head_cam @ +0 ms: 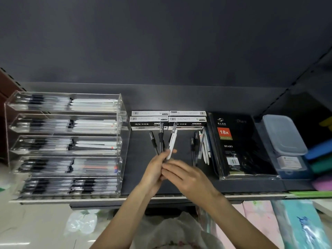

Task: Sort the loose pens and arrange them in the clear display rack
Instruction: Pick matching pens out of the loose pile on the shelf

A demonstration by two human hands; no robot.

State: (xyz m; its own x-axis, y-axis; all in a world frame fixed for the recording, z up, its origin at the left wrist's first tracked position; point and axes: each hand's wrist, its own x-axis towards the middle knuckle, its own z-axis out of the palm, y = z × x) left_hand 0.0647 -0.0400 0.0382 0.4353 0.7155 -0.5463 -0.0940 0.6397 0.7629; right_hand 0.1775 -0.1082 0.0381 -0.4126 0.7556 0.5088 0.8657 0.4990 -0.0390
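Note:
A clear display rack with several tiers stands at the left of the dark shelf, each tier filled with black-grip and white pens lying sideways. My left hand grips a fan of pens that point up and away: black-capped ones and one white one. My right hand lies across the lower ends of that bunch, fingers fairly straight and touching my left hand. A small pile of loose pens, clear and white, lies on the shelf to the right of my hands.
Black-and-white pen boxes are stacked at the back of the shelf. A black diary lies at the right, then a lidded plastic container. Plastic bags sit below the shelf edge.

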